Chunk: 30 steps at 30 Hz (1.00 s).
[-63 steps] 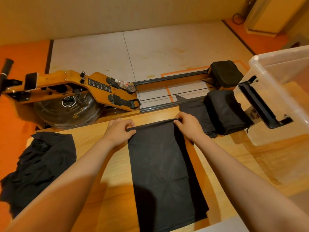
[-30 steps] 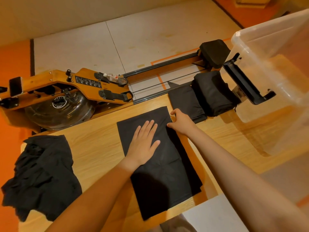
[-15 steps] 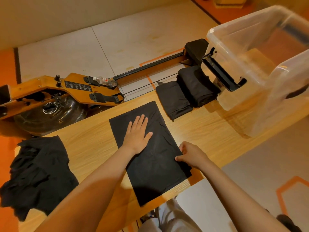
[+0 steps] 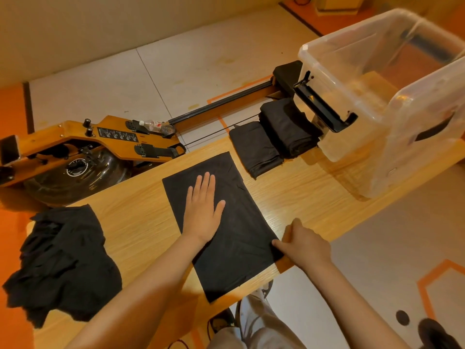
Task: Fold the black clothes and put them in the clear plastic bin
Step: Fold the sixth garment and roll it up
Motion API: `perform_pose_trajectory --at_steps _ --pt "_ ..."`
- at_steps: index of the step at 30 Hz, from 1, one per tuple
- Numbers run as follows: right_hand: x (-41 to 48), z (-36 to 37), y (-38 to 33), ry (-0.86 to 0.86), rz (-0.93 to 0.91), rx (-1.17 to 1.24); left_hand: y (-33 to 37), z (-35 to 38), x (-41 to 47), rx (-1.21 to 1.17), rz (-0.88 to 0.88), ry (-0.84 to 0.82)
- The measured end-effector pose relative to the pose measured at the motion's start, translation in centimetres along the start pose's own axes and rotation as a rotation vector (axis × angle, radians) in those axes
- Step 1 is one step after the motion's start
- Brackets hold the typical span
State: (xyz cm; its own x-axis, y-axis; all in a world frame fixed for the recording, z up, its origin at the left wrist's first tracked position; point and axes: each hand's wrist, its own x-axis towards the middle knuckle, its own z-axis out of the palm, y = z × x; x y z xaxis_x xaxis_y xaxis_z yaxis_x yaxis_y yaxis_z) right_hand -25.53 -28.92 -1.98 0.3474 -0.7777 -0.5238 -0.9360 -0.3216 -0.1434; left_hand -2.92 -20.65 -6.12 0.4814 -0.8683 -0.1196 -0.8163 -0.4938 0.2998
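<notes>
A flat, rectangular black garment (image 4: 226, 222), already folded into a long panel, lies across the middle of the light wooden table (image 4: 141, 222), its near end reaching the table's front edge. The person's left hand (image 4: 202, 210) rests palm down on it with the fingers spread and straight, gripping nothing. The right hand (image 4: 302, 241) sits at the garment's right edge near the front corner, fingers curled and thumb pointing left onto the cloth; it pinches or presses that edge, though how much fabric is inside the grip cannot be told.

Beyond the garment, toward the far right of the table, two folded black pieces (image 4: 276, 137) lie side by side, touching each other. Just to their right stands the clear plastic bin (image 4: 377, 71), with a black latch handle (image 4: 324, 109) on the end facing the folded pieces; no clothing is visible inside.

At the left end of the table a crumpled pile of black clothes (image 4: 60, 265) lies unfolded, well apart from the hands. Behind the table, on the floor, a wooden rowing machine (image 4: 100, 144) stretches along, with a plastic bottle (image 4: 156, 125) on it.
</notes>
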Motion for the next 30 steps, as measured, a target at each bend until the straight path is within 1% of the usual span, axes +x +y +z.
perform_pose_trajectory --at_steps 1,2,3,4,5,6,7,9,11,13,16,18,22,26,28,30 --pt "-0.2 0.2 -0.8 0.151 -0.068 -0.015 0.5 0.4 -1.4 -0.011 -0.017 0.031" --pt "-0.1 0.9 -1.6 0.304 -0.179 0.011 0.9 1.0 -2.8 -0.004 -0.023 0.042" --pt "0.0 2.0 -2.7 0.415 -0.311 0.031 1.2 1.7 -4.2 0.01 -0.025 0.044" --pt "0.3 3.2 -3.7 0.471 -0.446 0.026 1.4 2.5 -5.5 0.025 -0.032 0.038" --pt "0.6 4.4 -4.6 0.46 -0.569 0.01 1.3 3.2 -6.6 0.038 -0.044 0.018" --pt "0.8 5.6 -5.2 0.411 -0.666 -0.025 1.1 3.8 -7.6 0.06 -0.055 -0.012" --pt "1.2 6.6 -5.4 0.354 -0.723 -0.079 0.6 4.4 -8.5 0.088 -0.059 -0.035" --pt "1.8 7.8 -4.7 0.28 -0.745 -0.165 -0.7 5.0 -9.8 0.132 -0.036 -0.066" --pt "2.2 8.5 -3.7 0.256 -0.721 -0.208 -1.6 4.9 -10.2 0.166 0.002 -0.079" --pt "2.1 8.6 -3.3 0.242 -0.68 -0.201 -1.6 4.6 -10.3 0.189 0.002 -0.081" --pt "1.6 8.6 -3.3 0.248 -0.566 -0.16 -0.8 3.9 -10.7 0.158 -0.056 -0.083" --pt "1.1 8.8 -2.6 0.244 -0.544 -0.161 -0.3 4.1 -12.0 0.126 -0.023 -0.103" --pt "-0.5 9.6 -0.6 0.231 -0.623 -0.221 -0.7 5.2 -15.6 0.157 0.118 -0.219" --pt "-1.8 10.1 0.8 0.227 -0.698 -0.255 -1.2 4.7 -16.4 0.153 0.148 -0.245" --pt "-2.1 10.3 1.1 0.229 -0.714 -0.263 -1.3 4.6 -16.7 0.162 0.181 -0.219" --pt "-2.4 10.5 1.4 0.233 -0.731 -0.258 -1.4 4.6 -17.2 0.175 0.187 -0.241"
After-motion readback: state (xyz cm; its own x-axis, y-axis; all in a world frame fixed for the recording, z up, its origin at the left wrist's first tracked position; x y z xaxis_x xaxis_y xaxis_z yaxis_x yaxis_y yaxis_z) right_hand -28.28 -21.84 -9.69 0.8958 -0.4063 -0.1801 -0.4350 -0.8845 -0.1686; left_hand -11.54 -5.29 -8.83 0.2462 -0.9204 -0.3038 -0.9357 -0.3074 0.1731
